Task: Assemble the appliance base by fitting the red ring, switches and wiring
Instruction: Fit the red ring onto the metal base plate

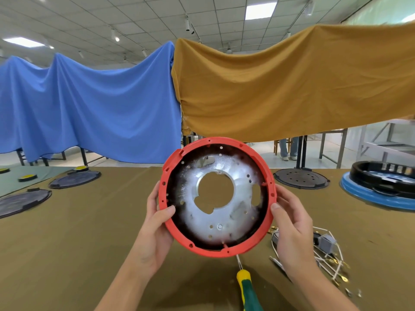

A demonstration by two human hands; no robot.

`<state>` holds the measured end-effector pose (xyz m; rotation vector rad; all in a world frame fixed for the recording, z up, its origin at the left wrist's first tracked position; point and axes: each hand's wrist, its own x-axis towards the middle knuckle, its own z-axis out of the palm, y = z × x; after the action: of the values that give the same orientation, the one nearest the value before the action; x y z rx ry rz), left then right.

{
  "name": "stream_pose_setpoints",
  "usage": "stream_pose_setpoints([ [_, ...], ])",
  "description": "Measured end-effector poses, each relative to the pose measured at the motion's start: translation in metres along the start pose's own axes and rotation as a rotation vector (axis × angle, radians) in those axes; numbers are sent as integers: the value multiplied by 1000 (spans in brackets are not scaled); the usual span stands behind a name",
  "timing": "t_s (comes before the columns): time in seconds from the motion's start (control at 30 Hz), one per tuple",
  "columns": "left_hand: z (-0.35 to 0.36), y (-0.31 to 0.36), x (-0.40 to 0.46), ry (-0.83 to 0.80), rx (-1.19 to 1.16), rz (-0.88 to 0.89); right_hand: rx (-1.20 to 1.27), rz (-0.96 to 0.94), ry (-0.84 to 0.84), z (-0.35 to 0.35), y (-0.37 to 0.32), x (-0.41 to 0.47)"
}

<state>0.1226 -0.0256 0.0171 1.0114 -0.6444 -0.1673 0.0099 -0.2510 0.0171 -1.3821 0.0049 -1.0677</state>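
Gripping red ring point(225, 251) with both hands, left point(155, 223), right point(292, 223)

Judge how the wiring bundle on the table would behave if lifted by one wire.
The wiring bundle would probably sag and dangle: its thin white leads lie loosely tangled. The grey block in it likely swings as the heaviest part. The brass terminals may snag the cloth.

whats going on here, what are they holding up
A person holds a round appliance base, a red plastic ring around a silver metal plate, tilted up off the brown table cloth. The left hand and right hand grip its opposite edges. A green-and-yellow-handled screwdriver and a bundle of white wires with a grey switch lie on the table, not yet fitted.
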Motion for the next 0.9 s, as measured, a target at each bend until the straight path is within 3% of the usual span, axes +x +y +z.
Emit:
stream_pose_setpoints([
  [0.43, 0, 1, 2, 184, 9, -20, -35, -85, -58, 4, -10, -8],
  [0.9, 1, 0, 2, 140, -8, -9, -25, -97, -49, -1, -3, -3],
])
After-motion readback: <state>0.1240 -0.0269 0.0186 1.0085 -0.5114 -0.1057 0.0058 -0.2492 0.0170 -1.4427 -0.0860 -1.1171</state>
